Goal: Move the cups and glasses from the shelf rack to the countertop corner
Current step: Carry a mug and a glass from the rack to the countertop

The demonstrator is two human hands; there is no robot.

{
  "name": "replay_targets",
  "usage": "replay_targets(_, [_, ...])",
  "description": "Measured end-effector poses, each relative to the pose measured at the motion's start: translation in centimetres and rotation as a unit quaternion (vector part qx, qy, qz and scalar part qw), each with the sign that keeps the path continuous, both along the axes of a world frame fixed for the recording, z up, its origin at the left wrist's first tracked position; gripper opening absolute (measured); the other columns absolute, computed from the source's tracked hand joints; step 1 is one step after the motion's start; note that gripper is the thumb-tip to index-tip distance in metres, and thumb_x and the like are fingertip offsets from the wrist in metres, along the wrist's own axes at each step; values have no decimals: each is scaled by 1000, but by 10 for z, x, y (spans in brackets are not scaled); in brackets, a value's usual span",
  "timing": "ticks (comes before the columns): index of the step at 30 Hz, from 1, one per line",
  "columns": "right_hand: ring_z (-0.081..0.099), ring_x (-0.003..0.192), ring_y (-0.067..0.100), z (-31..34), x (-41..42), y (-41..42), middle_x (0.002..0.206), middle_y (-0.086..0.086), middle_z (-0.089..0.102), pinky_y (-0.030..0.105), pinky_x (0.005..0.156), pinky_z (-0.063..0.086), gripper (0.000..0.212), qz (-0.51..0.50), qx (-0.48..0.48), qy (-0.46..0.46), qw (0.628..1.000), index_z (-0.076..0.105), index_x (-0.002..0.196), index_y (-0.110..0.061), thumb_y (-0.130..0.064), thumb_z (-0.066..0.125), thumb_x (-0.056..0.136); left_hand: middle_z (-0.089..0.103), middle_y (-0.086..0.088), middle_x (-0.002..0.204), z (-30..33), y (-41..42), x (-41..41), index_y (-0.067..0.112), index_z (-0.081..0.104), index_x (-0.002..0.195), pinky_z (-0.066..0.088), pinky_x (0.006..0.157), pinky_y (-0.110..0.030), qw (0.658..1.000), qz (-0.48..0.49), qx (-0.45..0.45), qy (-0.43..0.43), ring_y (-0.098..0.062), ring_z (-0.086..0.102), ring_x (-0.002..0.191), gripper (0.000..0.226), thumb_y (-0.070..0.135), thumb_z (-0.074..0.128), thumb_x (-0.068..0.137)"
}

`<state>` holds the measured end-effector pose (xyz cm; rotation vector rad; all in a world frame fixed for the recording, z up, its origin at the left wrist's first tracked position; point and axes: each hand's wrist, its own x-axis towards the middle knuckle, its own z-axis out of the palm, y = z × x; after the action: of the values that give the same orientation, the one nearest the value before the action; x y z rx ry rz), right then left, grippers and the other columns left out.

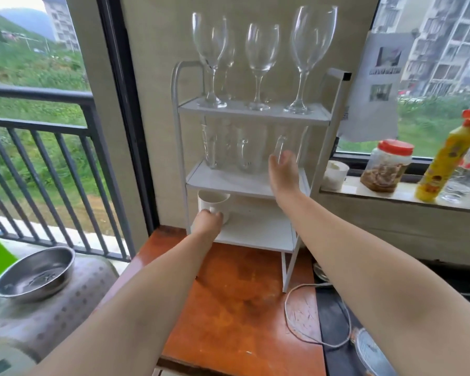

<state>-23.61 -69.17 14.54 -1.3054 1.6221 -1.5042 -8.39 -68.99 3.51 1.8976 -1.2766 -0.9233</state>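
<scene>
Nearest me, both forearms stretch out over the orange counter (236, 294) toward the white shelf rack (255, 183). My left hand (206, 222) is down at the bottom shelf, fingers closed on the handle of the white cup (212, 203), which sits at that shelf's left end. My right hand (284, 172) is up at the middle shelf, wrapped round the rightmost glass mug (288, 147), which tilts toward me.

To do this well I'd draw the cup straight out under the middle shelf's lip before lifting, and bring the mug out low so its rim clears the shelf above. I'd also keep both elbows away from the rack's posts, since the wine glasses (261, 66) on top look tippy.

The other glass mugs (228, 147) blur into the wall, so I can't count them surely. My right fingertips are hidden behind the glass, and the counter corner is not clearly in sight.
</scene>
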Motion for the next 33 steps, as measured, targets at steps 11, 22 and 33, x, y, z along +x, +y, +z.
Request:
replay_targets(11, [43, 59, 11, 17, -6, -6, 67, 0, 45, 25, 54, 40, 20, 47, -17, -142, 989, 50, 80, -16, -18, 39, 97, 59, -10, 101, -15, -15, 7, -1, 54, 122, 52, 93, -40, 979, 50, 26, 194, -26, 56, 89, 36, 21, 41, 97])
replay_targets(22, [41, 58, 10, 20, -4, 34, 66, -1, 40, 26, 57, 53, 34, 61, -41, -56, 996, 41, 73, -16, -30, 35, 103, 46, -21, 135, 1, 23, -3, 3, 45, 133, 56, 67, -34, 960, 67, -23, 272, -27, 50, 100, 41, 26, 33, 102])
replay_targets(33, [44, 58, 7, 21, 36, 114, 70, -2, 42, 26, 58, 60, 27, 82, -68, -35, 994, 49, 97, -11, -33, 35, 103, 42, -27, 142, 15, 96, 29, 2, 44, 136, 57, 72, -36, 955, 9, -49, 293, -39, 51, 123, 41, 24, 34, 102])
